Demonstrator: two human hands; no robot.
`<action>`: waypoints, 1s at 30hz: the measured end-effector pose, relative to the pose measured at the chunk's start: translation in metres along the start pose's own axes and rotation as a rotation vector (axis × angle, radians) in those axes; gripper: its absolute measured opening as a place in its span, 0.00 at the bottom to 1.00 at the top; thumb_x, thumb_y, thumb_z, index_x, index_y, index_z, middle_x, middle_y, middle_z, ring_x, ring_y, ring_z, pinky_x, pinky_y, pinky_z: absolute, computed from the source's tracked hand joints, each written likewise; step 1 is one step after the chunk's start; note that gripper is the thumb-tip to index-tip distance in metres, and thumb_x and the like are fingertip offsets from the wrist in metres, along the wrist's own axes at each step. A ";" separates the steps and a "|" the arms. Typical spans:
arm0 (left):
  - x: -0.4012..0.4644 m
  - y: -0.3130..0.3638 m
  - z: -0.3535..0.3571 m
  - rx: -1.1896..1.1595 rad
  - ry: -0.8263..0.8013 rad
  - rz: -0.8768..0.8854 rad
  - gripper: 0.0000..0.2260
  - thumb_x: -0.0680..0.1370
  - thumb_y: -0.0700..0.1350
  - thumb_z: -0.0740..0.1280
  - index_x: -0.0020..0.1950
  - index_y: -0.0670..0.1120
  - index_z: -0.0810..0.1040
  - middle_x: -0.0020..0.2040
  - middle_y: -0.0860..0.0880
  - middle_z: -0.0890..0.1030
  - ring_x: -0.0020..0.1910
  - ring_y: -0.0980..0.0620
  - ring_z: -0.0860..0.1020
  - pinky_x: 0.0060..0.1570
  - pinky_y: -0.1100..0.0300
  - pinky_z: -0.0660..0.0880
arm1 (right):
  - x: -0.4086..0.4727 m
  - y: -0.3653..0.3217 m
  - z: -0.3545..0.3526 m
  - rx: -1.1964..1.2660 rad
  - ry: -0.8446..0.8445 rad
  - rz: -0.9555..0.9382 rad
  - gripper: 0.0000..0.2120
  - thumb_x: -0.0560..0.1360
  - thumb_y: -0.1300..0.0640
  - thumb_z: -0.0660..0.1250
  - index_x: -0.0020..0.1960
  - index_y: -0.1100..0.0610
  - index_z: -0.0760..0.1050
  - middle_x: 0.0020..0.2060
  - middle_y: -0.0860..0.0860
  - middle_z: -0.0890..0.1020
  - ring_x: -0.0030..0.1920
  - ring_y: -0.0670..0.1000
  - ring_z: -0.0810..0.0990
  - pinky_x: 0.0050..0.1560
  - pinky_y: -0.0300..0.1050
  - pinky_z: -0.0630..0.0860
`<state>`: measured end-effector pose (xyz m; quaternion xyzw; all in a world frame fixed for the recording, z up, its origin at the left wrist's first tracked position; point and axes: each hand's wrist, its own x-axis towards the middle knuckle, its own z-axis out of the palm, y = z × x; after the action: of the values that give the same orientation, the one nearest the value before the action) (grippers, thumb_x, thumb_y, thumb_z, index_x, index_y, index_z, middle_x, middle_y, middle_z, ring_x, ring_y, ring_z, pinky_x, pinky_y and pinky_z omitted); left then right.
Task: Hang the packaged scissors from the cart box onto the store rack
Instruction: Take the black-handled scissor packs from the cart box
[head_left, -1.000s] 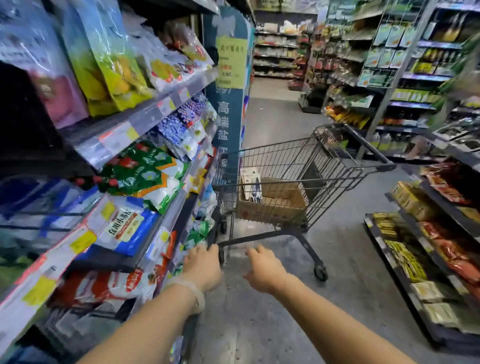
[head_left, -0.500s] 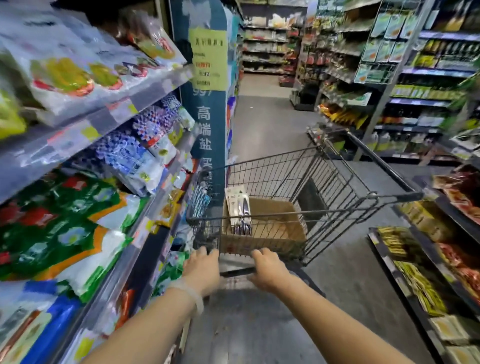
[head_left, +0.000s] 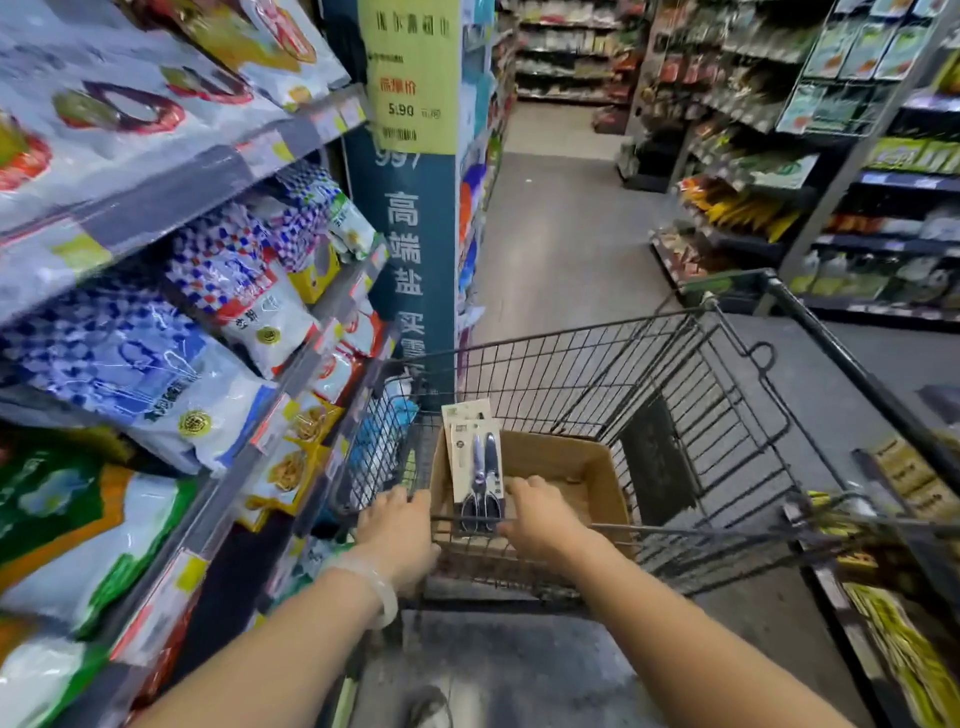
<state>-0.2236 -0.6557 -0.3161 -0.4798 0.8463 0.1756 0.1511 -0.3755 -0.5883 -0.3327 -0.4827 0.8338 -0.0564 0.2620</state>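
A wire shopping cart (head_left: 675, 395) stands in the aisle right in front of me. Inside it sits an open cardboard box (head_left: 582, 462). Packaged scissors (head_left: 477, 462) on pale cards stand upright against the box's left wall. My left hand (head_left: 397, 530) grips the cart's near rim at the left corner. My right hand (head_left: 540, 514) grips the same rim just right of the scissors. A pale bangle sits on my left wrist.
Shelves of bagged goods (head_left: 171, 322) crowd the left side, close to the cart. A blue sign panel (head_left: 410, 249) ends that shelf row. More shelving (head_left: 883, 519) lines the right. The grey aisle floor (head_left: 561, 244) runs ahead.
I have come up to the cart and both hands, free a second ago, now hold its near rim. The cart fills more of the view.
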 end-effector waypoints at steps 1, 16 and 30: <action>0.017 0.001 -0.002 -0.002 -0.002 0.001 0.28 0.77 0.51 0.65 0.74 0.47 0.60 0.75 0.43 0.58 0.74 0.42 0.58 0.71 0.49 0.59 | 0.016 0.002 -0.002 0.003 -0.008 0.003 0.25 0.75 0.52 0.65 0.69 0.57 0.64 0.65 0.57 0.69 0.65 0.59 0.69 0.66 0.53 0.69; 0.242 -0.008 0.017 -0.077 -0.283 -0.064 0.28 0.77 0.51 0.65 0.74 0.47 0.60 0.74 0.43 0.61 0.72 0.42 0.61 0.70 0.50 0.62 | 0.235 0.046 0.027 0.083 -0.281 0.206 0.25 0.77 0.53 0.63 0.71 0.60 0.62 0.67 0.59 0.69 0.67 0.58 0.69 0.68 0.49 0.66; 0.307 -0.014 0.100 -0.429 -0.305 -0.180 0.26 0.79 0.45 0.64 0.75 0.49 0.59 0.75 0.47 0.59 0.75 0.47 0.57 0.73 0.54 0.56 | 0.353 0.096 0.118 0.520 -0.264 0.460 0.32 0.71 0.55 0.72 0.70 0.59 0.62 0.64 0.56 0.75 0.61 0.56 0.76 0.54 0.44 0.71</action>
<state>-0.3544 -0.8510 -0.5379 -0.5422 0.7111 0.4068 0.1867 -0.5320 -0.8133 -0.6023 -0.2033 0.8373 -0.1433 0.4870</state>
